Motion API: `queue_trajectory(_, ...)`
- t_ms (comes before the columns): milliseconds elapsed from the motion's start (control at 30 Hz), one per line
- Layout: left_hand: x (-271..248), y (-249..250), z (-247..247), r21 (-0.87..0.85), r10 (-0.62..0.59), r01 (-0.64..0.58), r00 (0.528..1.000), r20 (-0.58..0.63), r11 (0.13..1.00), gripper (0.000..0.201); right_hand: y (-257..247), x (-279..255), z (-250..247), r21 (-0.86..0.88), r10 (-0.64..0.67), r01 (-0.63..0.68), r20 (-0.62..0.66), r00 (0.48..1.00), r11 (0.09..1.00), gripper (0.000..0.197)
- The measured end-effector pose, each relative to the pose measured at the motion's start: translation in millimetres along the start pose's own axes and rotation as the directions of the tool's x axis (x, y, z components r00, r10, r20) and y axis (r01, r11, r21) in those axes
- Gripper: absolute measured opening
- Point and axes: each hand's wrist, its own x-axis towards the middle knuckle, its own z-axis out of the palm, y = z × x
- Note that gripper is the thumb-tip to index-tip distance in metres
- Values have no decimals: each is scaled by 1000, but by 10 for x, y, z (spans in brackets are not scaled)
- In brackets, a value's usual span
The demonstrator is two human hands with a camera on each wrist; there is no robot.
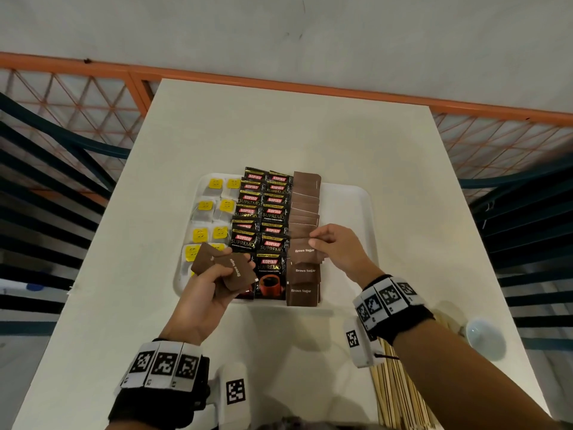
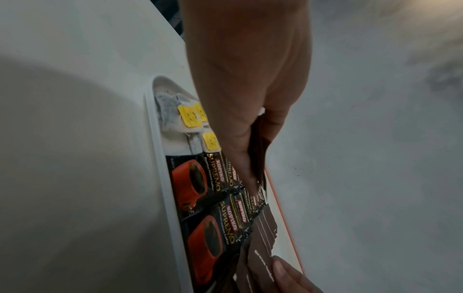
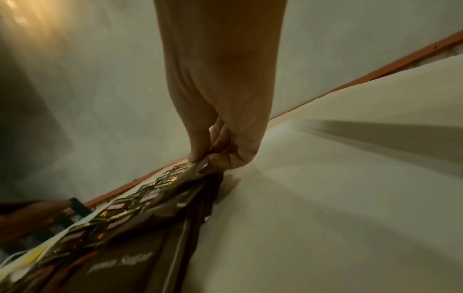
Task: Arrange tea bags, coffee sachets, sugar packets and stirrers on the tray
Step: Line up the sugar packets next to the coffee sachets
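White tray (image 1: 347, 200) at centre of frame on the bench (image 1: 279, 125). Tea bags (image 1: 214, 209) laid in two columns at the tray's left; coffee sachets (image 1: 263, 218) in two overlapping columns at centre; sugar packets (image 1: 305, 206) in one overlapping column just right of these, reaching the near rim. Right part of the tray bare. Left hand (image 1: 210, 283), lower left of centre, fingers curled round a small fan of spare sugar packets (image 1: 224, 268), held above the tea and coffee rows. Right hand (image 1: 338, 249) pinching one sugar packet (image 1: 305, 251) between thumb and fingers, at the column. Stirrers (image 1: 400, 395) off the tray, bundled on the bench at lower right, partly under the right forearm; small white bowl (image 1: 485, 335) beside them. Judged well advanced: sugar row nearly finished, stirrers outstanding. Nothing blocking the bare section.
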Motion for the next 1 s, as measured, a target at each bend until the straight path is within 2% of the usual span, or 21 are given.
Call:
queue_trajectory(267, -3, -68, 41, 115, 31, -28, 999, -17, 993, 38, 28, 7, 34, -223, -96, 81, -57, 994, 972, 17)
queue_trajectory(367, -16, -82, 90, 155, 64, -67, 998, 27, 986, 38, -27, -25, 48, -338, -128, 88, -97, 987, 937, 21)
queue_trajectory(433, -25, -80, 124, 183, 83, -94, 994, 65, 979, 37, -118, -106, 68, -354, -195, 153, -88, 977, 923, 21)
queue_trajectory(467, -25, -81, 138, 192, 88, -101, 993, 75, 976, 37, -188, -169, 83, -329, -210, 184, -44, 977, 926, 22)
queue_trajectory(533, -16, -89, 160, 198, 92, -108, 992, 85, 974, 38, -334, -310, 133, -239, -171, 197, 126, 977, 951, 25)
queue_trajectory(600, -14, -97, 183, 208, 108, -126, 990, 95, 970, 36, -423, -422, 203, -132, -136, 180, 287, 948, 975, 24)
queue_trajectory(700, -35, -90, 202, 218, 126, -145, 987, 98, 965, 35, -429, -516, 301, -1, -162, 174, 360, 919, 985, 27)
queue_trajectory(767, -44, -80, 193, 231, 138, -160, 984, 109, 960, 30, -403, -540, 333, 62, -162, 149, 351, 922, 987, 21)
queue_trajectory(833, -34, -75, 176, 238, 135, -153, 987, 87, 959, 22, -379, -555, 355, 108, -184, 159, 290, 939, 981, 15)
queue_trajectory(900, -10, -77, 149, 212, 119, -125, 992, 43, 969, 17, -354, -562, 345, 78, -271, 262, 143, 952, 962, 15)
queue_trajectory(933, -4, -76, 147, 199, 104, -109, 994, 35, 974, 16, -345, -566, 334, 40, -333, 331, 77, 940, 943, 17)
queue_trajectory(1000, -8, -68, 167, 182, 76, -85, 996, 52, 980, 13, -337, -579, 321, -55, -449, 450, 35, 893, 891, 15)
